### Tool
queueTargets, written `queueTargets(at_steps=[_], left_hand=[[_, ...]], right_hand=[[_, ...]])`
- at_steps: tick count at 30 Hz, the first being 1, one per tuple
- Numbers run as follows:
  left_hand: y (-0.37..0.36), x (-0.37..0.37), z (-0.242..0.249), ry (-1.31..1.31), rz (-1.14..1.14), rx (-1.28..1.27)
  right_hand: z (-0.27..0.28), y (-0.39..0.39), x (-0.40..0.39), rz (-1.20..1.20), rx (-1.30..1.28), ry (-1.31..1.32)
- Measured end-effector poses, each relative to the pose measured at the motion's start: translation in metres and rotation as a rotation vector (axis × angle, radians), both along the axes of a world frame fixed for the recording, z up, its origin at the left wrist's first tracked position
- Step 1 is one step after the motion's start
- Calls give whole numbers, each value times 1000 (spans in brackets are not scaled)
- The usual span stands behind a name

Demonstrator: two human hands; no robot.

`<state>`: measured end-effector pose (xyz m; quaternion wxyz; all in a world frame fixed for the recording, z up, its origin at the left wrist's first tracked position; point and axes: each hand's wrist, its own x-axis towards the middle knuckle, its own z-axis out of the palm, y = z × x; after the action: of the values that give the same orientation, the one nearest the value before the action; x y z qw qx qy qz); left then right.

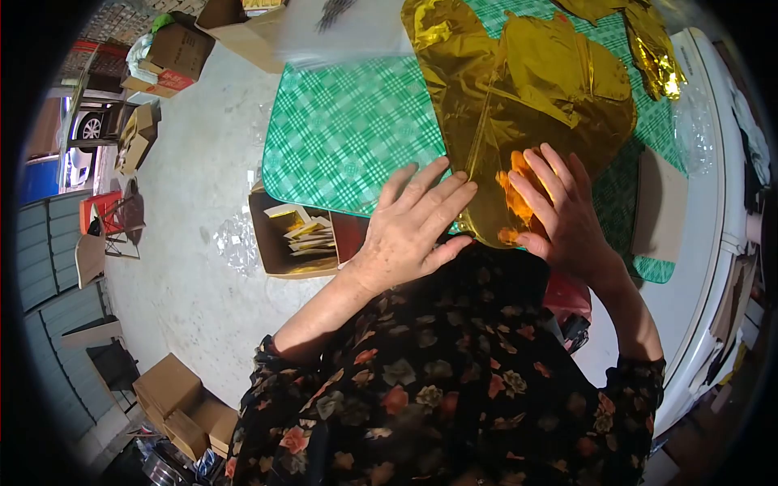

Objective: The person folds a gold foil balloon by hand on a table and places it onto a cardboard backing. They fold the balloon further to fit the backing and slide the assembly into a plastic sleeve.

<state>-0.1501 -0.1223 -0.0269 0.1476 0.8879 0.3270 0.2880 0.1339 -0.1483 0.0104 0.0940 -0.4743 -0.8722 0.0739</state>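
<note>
A flat, shiny gold foil balloon [519, 105] lies on a green checked tablecloth [348, 130], its lower end near the table's front edge. Part of the foil is folded over at the top, so its full outline is hard to tell. My left hand [421, 215] rests palm down at the balloon's lower left edge, fingers stretched out across it. On the right side of the same end, my right hand [563, 211] lies with its fingers spread, and orange reflections show in the foil beside it. Neither hand grips anything that I can see.
More gold foil [652, 53] lies at the table's far right, above a cardboard piece [660, 202]. Clear plastic sheets [348, 32] are at the back left. Below the table's left edge stands an open carton [296, 263] of flat packets. Boxes [170, 385] and a chair [93, 255] stand farther left.
</note>
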Motion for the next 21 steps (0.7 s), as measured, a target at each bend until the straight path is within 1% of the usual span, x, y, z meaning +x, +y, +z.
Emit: queueTargets(at_steps=[2, 4, 17, 21], left_hand=[[-2, 2, 0, 51, 7, 12], [-1, 2, -1, 46, 15, 4], [-2, 1, -3, 93, 22, -1], [-2, 0, -6, 62, 7, 5]], right_hand=[[-4, -6, 7, -11, -6, -26], [-10, -11, 11, -33, -4, -59], [-9, -20, 15, -59, -16, -56], [-10, -20, 14, -62, -14, -57]])
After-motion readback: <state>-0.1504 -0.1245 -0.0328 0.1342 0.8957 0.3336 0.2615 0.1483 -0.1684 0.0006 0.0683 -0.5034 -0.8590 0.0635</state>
